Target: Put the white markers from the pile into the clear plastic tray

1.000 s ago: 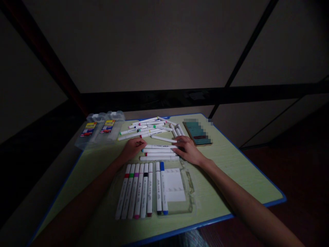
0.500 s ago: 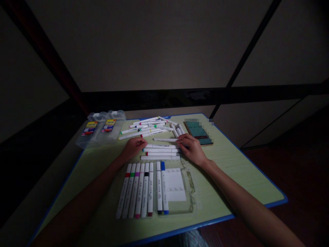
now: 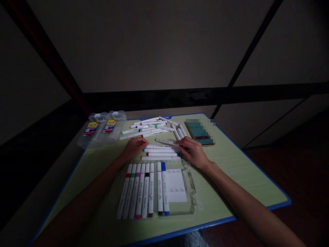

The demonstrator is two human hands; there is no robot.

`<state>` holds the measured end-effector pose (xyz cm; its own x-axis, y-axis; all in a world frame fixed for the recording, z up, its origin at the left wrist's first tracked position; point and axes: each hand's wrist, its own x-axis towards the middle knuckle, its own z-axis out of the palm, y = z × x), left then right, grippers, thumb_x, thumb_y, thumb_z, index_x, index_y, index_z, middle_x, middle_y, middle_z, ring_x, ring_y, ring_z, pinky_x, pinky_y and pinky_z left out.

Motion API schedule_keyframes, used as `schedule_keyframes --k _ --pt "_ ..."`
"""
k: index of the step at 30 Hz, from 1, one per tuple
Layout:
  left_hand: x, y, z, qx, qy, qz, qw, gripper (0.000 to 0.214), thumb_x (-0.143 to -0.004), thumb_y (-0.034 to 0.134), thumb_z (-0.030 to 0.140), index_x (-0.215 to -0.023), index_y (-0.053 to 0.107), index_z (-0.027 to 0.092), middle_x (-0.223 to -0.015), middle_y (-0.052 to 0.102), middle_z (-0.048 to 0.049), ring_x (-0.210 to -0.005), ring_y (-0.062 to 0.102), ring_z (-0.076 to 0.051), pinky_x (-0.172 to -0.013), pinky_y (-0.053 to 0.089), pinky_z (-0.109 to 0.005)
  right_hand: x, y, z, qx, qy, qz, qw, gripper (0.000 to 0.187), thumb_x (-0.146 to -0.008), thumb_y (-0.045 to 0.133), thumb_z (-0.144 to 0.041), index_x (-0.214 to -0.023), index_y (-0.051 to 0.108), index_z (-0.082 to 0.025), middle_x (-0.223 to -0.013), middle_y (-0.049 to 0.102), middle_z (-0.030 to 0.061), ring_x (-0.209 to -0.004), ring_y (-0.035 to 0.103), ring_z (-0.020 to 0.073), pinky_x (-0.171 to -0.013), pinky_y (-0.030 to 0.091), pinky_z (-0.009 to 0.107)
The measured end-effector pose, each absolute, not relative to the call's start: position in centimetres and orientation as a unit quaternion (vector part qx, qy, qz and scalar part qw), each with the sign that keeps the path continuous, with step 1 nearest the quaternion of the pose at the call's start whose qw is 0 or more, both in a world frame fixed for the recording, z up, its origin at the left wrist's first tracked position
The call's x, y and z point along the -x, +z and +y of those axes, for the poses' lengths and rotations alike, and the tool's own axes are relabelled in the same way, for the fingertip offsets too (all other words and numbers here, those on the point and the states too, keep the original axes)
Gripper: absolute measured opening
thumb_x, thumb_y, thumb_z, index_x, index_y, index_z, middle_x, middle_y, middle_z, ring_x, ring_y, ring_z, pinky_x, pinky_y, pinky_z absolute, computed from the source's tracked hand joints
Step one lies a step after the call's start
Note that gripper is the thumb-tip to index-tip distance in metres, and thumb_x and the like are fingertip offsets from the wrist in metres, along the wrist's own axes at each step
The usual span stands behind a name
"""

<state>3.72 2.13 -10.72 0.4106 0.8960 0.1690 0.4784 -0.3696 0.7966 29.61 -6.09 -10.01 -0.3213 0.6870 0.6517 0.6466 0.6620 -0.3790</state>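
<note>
Between the thumb and fingers of my right hand [image 3: 194, 151] is a white marker [image 3: 166, 141], its left end tipped slightly up above the table. My left hand [image 3: 133, 148] is closed, fingertips at the left end of another white marker [image 3: 160, 146]. That one lies crosswise at the top of a short stack of several markers, among them a red-ended marker [image 3: 163, 154]. Closer to me, an open clear plastic case [image 3: 191, 206] holds upright-lying markers side by side, including a blue-capped marker [image 3: 165, 188]. A white label sheet [image 3: 177, 185] shows in its right half.
Loose markers [image 3: 146, 128] lie in a pile at the back, with several more beside the phone [image 3: 200, 133] at back right. Another clear case [image 3: 101, 132] with yellow labels stands at back left. The green table [image 3: 246, 185] has a blue edge; a wall rises behind.
The marker in my right hand has tilted, its left end now higher and angled. My left hand stays in nearly the same place. The view has shifted slightly.
</note>
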Motion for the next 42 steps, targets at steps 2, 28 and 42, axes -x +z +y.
schedule_keyframes --k 2,28,42 --pt "-3.8 -10.6 2.1 -0.768 0.312 0.445 0.339 0.02 -0.067 0.053 0.03 -0.067 0.063 0.012 -0.069 0.065 -0.0046 -0.066 0.058 -0.015 -0.062 0.045 -0.025 -29.5 -10.0 -6.2 0.407 0.015 -0.815 0.412 0.016 -0.086 0.047 -0.019 -0.093 0.061 -0.017 -0.078 0.059 0.0059 -0.072 0.057 0.0161 -0.064 0.048 0.028" --pt "-5.8 -7.9 0.8 -0.723 0.369 0.426 0.401 0.038 -0.064 0.056 0.029 -0.098 0.057 0.011 -0.086 0.063 -0.0062 -0.074 0.059 -0.014 -0.066 0.048 -0.027 -29.0 -9.1 -7.4 0.327 -0.103 -0.821 0.457 0.011 -0.081 0.055 -0.012 -0.089 0.061 -0.016 -0.072 0.062 0.0048 -0.067 0.056 0.0144 -0.06 0.046 0.027" --pt "-5.7 -6.9 0.4 -0.703 0.356 0.46 0.41 0.034 -0.063 0.059 0.034 -0.089 0.059 0.013 -0.072 0.067 -0.0038 -0.068 0.061 -0.017 -0.06 0.044 -0.026 -28.3 -8.4 -8.3 0.281 -0.153 -0.846 0.426 0.008 -0.082 0.054 -0.014 -0.078 0.061 -0.015 -0.062 0.058 0.0027 -0.061 0.052 0.0126 -0.056 0.041 0.025"
